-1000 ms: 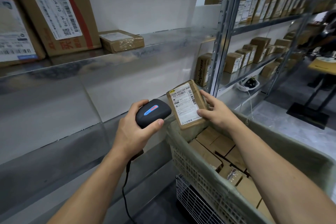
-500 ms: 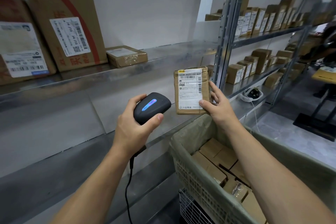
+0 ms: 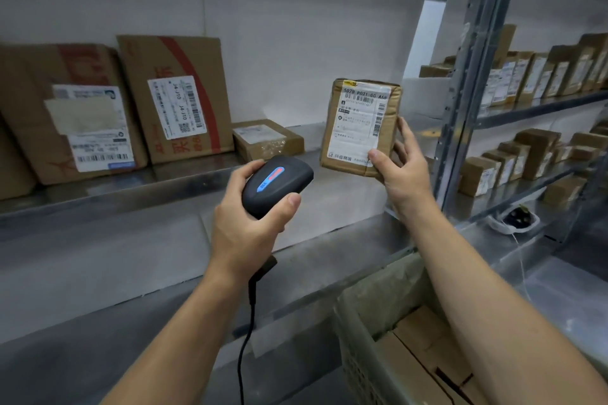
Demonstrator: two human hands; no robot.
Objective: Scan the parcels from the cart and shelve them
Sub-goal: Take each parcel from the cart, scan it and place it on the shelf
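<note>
My right hand (image 3: 403, 171) grips a small brown taped parcel (image 3: 360, 125) by its lower right corner, upright, white label facing me, in front of the metal shelf (image 3: 131, 187). My left hand (image 3: 246, 227) is closed around a black corded barcode scanner (image 3: 274, 186), whose top strip glows blue and red; it sits just left of and below the parcel. The cart's mesh basket (image 3: 358, 355) at the lower right holds several more brown parcels (image 3: 424, 345).
On the shelf stand two large labelled cartons (image 3: 177, 99) (image 3: 65, 112) and a small flat parcel (image 3: 268, 140). A steel upright (image 3: 464, 92) divides off the right bay, where rows of small boxes (image 3: 533, 76) line two shelves. A white device (image 3: 513, 220) lies lower right.
My right hand has lifted the parcel out of the cart up to shelf height and turned it upright. My left hand followed with the scanner. The view tilted upward.
</note>
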